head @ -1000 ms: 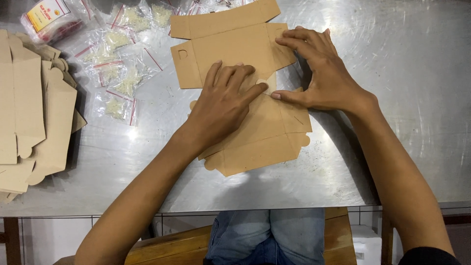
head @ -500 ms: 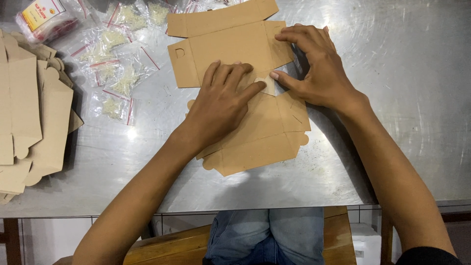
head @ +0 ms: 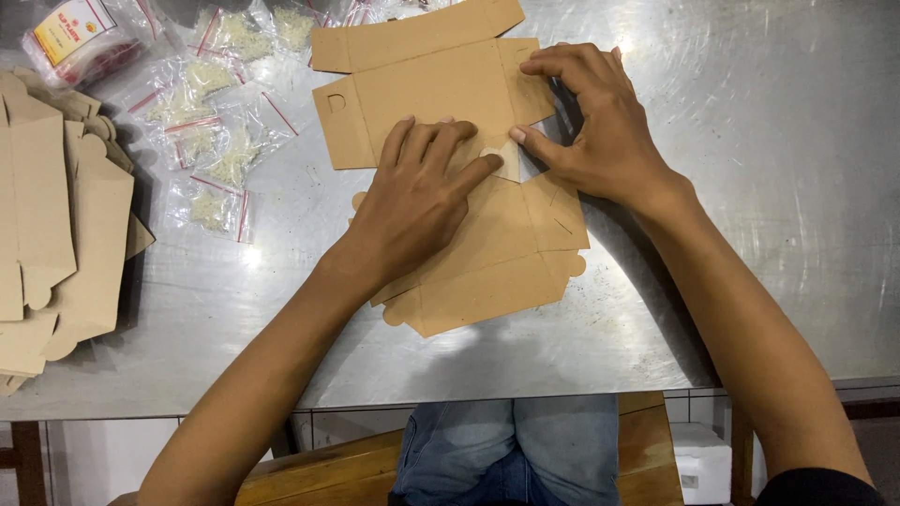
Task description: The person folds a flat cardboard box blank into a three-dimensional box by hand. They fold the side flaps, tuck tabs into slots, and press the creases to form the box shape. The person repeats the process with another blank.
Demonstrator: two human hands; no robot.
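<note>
- Bare bench [head: 769, 187] right of the right hand [head: 600, 131]: open passage.
- Left: small plastic bags [head: 216, 141] and stacked cardboard blanks [head: 56, 225] crowd the way.

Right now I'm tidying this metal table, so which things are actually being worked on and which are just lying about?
In hand:
flat cardboard box blank
left hand, pressing it flat
right hand, at its right flap

Lying about:
stack of cardboard blanks
small clear bags
red-and-yellow packet

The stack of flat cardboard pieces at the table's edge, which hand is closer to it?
Left. The left hand presses on the cardboard box blank, nearer the stack; the right hand lies beyond it.
</note>
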